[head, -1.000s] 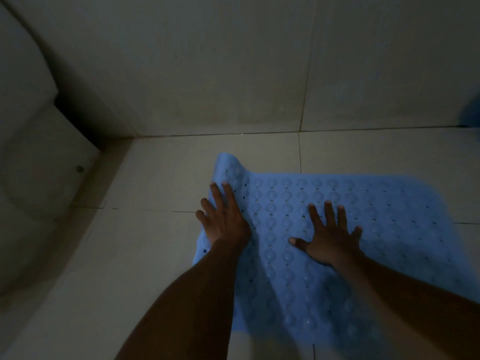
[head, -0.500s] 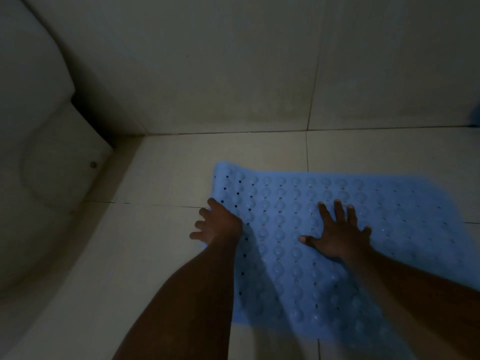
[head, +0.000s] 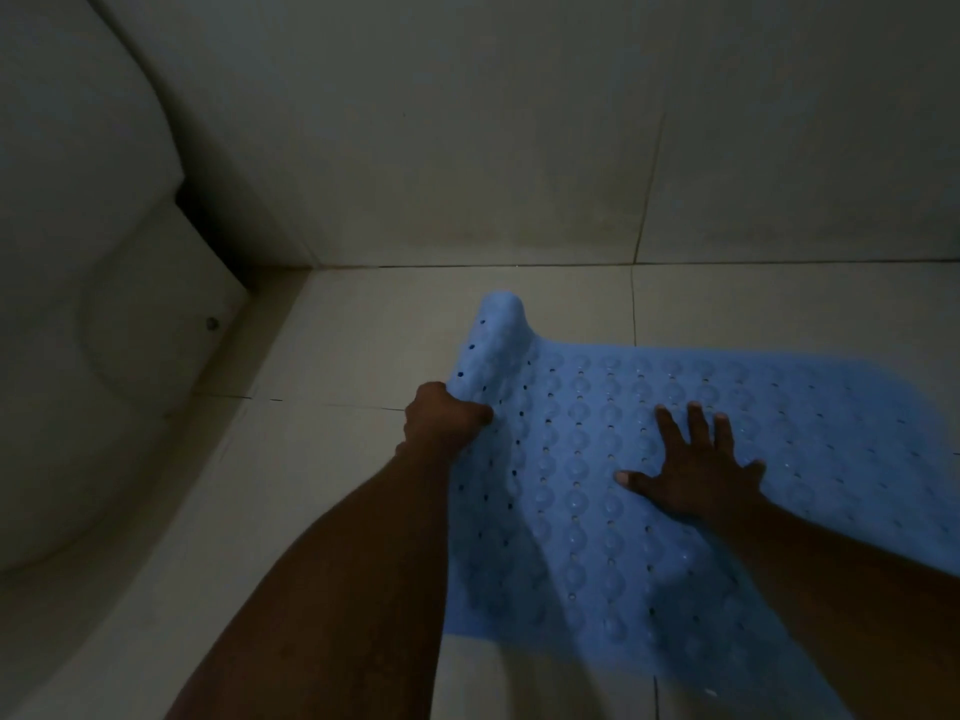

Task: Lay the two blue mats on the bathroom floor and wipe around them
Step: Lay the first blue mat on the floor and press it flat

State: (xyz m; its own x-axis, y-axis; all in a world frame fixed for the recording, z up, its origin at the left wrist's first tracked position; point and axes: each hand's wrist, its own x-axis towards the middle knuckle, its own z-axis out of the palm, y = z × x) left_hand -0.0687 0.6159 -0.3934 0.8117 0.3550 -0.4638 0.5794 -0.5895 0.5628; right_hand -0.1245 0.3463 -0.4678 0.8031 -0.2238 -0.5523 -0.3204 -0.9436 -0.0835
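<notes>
The fingertips of the left hand point(head: 444, 418) are concealed beneath the lifted left edge of the blue mat point(head: 649, 537). The mat's right end is cut off by the picture's right edge and dimmed by shadow, and part of its near edge is covered by the forearm of the right hand point(head: 696, 472). The white fixture point(head: 78, 356) at left is cropped by the left edge, so its kind cannot be told.

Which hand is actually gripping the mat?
The left hand: it grips the mat by its raised left edge. The right hand only lies flat, fingers spread.
</notes>
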